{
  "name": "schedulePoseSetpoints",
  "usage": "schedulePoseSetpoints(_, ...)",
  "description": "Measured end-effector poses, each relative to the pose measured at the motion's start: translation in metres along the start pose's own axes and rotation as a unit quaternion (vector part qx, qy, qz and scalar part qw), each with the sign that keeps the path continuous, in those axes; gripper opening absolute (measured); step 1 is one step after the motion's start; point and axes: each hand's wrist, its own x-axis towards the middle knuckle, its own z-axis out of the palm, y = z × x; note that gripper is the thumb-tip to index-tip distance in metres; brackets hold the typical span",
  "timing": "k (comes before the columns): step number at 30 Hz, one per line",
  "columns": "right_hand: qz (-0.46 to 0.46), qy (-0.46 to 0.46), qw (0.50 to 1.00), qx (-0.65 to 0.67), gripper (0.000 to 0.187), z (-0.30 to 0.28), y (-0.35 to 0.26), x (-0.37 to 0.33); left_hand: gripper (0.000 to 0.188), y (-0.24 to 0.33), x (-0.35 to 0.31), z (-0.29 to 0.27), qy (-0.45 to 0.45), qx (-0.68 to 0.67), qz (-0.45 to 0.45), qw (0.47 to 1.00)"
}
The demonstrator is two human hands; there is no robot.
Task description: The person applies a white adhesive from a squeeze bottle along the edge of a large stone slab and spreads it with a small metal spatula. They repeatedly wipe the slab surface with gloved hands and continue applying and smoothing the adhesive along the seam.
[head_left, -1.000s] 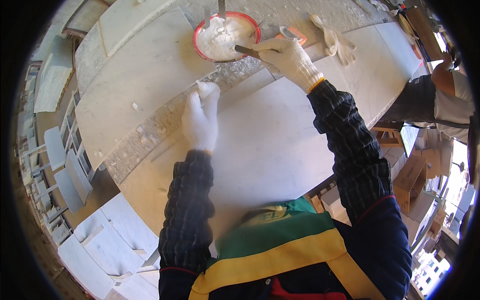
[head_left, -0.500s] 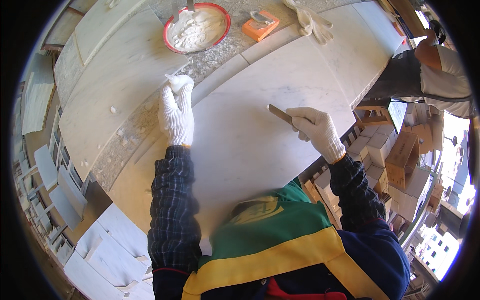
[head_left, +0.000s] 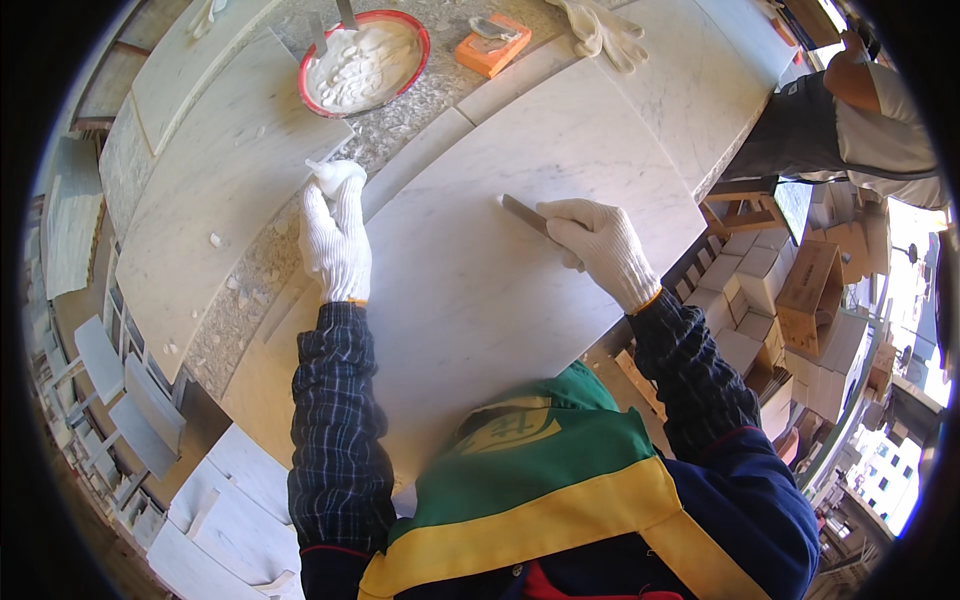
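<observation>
Both of my hands wear white knitted gloves. My left hand point(head_left: 336, 245) is closed around a crumpled white thing point(head_left: 335, 177), perhaps a rag or thin plastic; its kind is not clear. It is at the left edge of a pale marble slab point(head_left: 500, 270). My right hand point(head_left: 605, 250) grips a narrow flat-bladed putty knife point(head_left: 530, 216) over the slab's middle. A dab of white paste is on the blade's tip, close to the slab face; whether it touches is unclear.
Beyond the slab stands a red-rimmed bowl point(head_left: 415, 85) of white paste with blades in it. Nearby are an orange block point(head_left: 490, 60) with a metal piece and loose gloves point(head_left: 605, 35). Another slab point(head_left: 200, 190) lies left. Boxes point(head_left: 810, 290) and a person point(head_left: 875, 120) are at right.
The whole view has turned and shifted slightly, carrying the bowl and hands leftward in the picture. Against the slab, both hands hold nearly the same places and grips.
</observation>
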Motion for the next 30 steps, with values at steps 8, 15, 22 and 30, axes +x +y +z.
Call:
schedulePoseSetpoints(8,0.025,-0.021,0.999,0.016,0.031,-0.005,0.002,-0.008,0.044,-0.001,-0.001,0.0,0.008,0.012,0.014,1.0)
schedulePoseSetpoints(15,0.002,-0.038,0.999,0.027,0.035,-0.008,0.007,-0.011,0.044,-0.014,0.004,0.001,0.016,0.01,0.023,1.0)
schedulePoseSetpoints(22,-0.057,0.019,0.998,0.0,0.031,-0.014,0.005,0.016,0.039,-0.014,0.003,0.0,0.017,0.021,0.017,1.0)
schedulePoseSetpoints(30,-0.035,0.036,0.999,0.01,0.03,-0.018,-0.01,0.06,0.04,-0.019,0.006,0.001,0.029,0.049,0.02,0.998)
